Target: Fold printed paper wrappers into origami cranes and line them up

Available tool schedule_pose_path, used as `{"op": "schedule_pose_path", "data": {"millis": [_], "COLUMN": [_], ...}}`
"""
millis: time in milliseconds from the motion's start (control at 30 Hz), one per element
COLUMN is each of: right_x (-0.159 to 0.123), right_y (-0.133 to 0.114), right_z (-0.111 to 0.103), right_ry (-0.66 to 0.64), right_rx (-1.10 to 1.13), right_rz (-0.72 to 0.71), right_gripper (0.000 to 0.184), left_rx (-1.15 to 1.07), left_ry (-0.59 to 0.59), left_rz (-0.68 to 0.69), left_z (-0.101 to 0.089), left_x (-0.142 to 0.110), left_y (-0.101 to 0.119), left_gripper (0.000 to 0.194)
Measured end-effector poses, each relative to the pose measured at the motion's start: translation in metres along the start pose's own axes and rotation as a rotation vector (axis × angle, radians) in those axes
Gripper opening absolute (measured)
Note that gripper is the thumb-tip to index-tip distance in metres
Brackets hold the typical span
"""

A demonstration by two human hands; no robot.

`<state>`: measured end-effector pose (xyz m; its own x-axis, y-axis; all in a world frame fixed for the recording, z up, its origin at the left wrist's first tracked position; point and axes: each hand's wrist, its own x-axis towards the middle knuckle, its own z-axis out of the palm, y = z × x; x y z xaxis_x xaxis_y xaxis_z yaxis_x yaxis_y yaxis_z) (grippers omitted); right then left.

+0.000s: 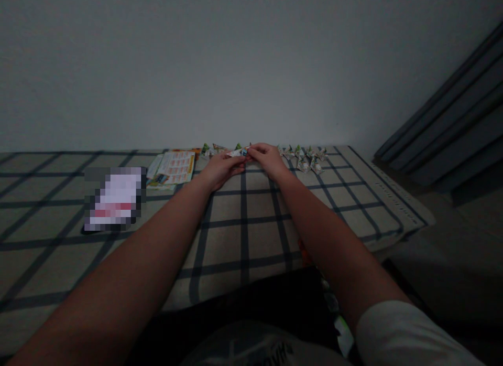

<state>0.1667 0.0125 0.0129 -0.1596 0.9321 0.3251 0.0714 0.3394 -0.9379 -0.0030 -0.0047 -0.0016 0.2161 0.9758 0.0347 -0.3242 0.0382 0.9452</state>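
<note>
Both hands are out over the far side of the table, close together. My left hand (223,170) has its fingers closed on one end of a small folded piece of printed paper (236,153). At the other end, the fingertips of my right hand (268,157) pinch the same paper. My fingers cover part of it, so its full shape is hidden. Behind and to the left of my hands lie more folded paper pieces (207,150). On the right stands a group of several folded paper shapes (310,160) with pointed tips.
A checked cloth (228,240) covers the table, which meets a plain wall (251,67). Left of my hands lie printed leaflets (176,167). Nearer on the left is a blurred-out phone-like device (118,198) with a lit screen. A grey curtain (451,109) hangs at right.
</note>
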Motion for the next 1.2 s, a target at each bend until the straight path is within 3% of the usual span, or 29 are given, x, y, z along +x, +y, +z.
{"op": "schedule_pose_path", "data": {"millis": [233,400,633,800,1033,1200], "right_x": [0.002,0.002,-0.002,0.001,0.003,0.006], "right_y": [0.003,0.009,0.007,0.008,0.011,0.017], "right_z": [-0.001,0.002,0.000,0.001,0.003,0.000], "right_ry": [-0.056,-0.071,-0.173,-0.111,-0.079,-0.070], "right_rx": [0.030,0.237,0.454,0.327,0.246,0.219], "right_rz": [-0.015,0.077,0.180,0.177,0.057,-0.018], "right_gripper": [0.014,0.013,0.018,0.019,0.028,0.032], "left_rx": [-0.021,0.004,0.120,0.192,0.070,0.026], "left_ry": [-0.007,-0.041,0.068,0.118,0.006,0.033], "left_rz": [0.062,0.074,0.163,0.153,0.087,0.067], "left_z": [-0.002,-0.004,0.004,0.005,0.003,0.003], "left_x": [0.000,0.002,-0.003,-0.005,-0.002,-0.002], "left_y": [-0.001,0.001,0.004,0.006,0.005,0.005], "left_gripper": [0.027,0.032,0.032,0.029,0.027,0.023]}}
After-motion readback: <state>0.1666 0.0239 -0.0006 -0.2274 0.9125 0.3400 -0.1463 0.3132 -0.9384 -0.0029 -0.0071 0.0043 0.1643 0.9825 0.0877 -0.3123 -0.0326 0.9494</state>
